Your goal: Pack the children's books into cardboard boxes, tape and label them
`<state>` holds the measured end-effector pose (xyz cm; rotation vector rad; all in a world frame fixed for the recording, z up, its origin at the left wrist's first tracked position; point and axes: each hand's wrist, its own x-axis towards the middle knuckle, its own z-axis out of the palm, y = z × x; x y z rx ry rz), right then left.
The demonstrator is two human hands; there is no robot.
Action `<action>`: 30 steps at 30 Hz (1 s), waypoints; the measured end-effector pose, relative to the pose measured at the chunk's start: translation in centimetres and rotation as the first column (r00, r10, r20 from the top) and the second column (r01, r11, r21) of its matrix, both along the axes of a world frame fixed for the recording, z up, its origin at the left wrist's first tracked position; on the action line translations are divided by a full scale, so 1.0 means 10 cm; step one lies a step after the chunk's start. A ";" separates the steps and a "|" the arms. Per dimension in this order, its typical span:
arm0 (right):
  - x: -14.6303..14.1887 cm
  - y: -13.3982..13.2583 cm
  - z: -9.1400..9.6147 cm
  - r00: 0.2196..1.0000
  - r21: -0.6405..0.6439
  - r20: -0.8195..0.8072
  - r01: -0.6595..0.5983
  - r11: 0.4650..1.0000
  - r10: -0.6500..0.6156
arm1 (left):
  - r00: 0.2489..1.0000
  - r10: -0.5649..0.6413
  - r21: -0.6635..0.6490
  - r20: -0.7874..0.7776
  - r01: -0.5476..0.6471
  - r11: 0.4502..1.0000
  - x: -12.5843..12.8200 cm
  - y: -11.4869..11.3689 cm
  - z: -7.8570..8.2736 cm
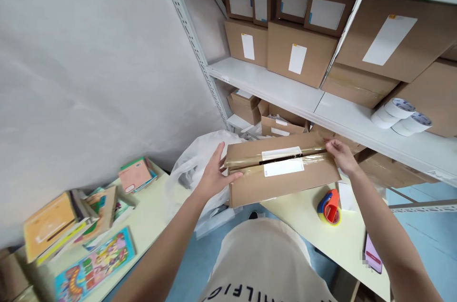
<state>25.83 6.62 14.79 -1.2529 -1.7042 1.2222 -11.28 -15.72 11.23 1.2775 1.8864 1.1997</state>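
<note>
A long brown cardboard box (285, 185) is held up in front of my body, its top seam slit along the clear tape and a white label split across the gap. My left hand (217, 173) grips the box's left end, thumb on top, the other fingers partly hidden behind it. At the far right corner, my right hand (341, 153) pinches the tape and box edge. Below the box's right end, a red tape dispenser (333, 206) with blue and yellow parts lies on the table.
Metal shelving (264, 80) ahead holds several cardboard boxes (302, 54) and stacked white tape rolls (400, 109). Books (96, 264) lie on the left table (150, 216). A white plastic bag (189, 164) bulges behind my left hand. A phone (373, 254) rests on the right table (293, 216).
</note>
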 end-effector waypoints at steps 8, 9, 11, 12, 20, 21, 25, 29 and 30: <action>0.04 -0.24 -0.19 0.975 -0.227 0.109 0.215 0.950 -0.195 | 1.000 0.005 -0.214 -0.002 -0.005 0.977 0.21 0.01 0.06; 0.04 -0.29 -0.15 0.980 -0.306 0.123 0.188 0.933 -0.157 | 0.999 0.025 -0.250 -0.026 -0.031 0.968 0.21 0.04 0.11; 0.04 -0.39 -0.04 0.988 -0.417 0.133 0.133 0.899 -0.084 | 0.994 0.059 -0.302 -0.094 -0.085 0.949 0.17 0.12 0.22; 0.05 -0.46 0.04 0.988 -0.430 0.139 0.120 0.895 -0.065 | 0.991 0.059 -0.297 -0.123 -0.093 0.950 0.12 0.18 0.28; 0.31 -1.09 0.16 0.933 -0.269 0.318 0.261 0.927 -0.171 | 0.950 -0.261 -0.205 -0.169 0.225 0.953 -0.13 0.89 0.38; 0.30 -1.14 0.09 0.925 -0.262 0.334 0.276 0.925 -0.181 | 0.941 -0.287 -0.226 -0.178 0.245 0.943 -0.12 0.99 0.32; 0.19 -1.24 -0.15 0.824 -0.142 0.490 0.399 0.906 -0.285 | 0.913 -0.333 -0.282 -0.234 0.264 0.922 -0.09 1.28 0.07; 0.11 -1.25 -0.20 0.724 -0.072 0.594 0.482 0.873 -0.350 | 0.881 -0.389 -0.251 -0.270 0.325 0.912 -0.14 1.46 -0.02; 0.10 -1.25 -0.20 0.719 -0.062 0.594 0.489 0.870 -0.361 | 0.873 -0.397 -0.256 -0.283 0.331 0.908 -0.15 1.48 -0.03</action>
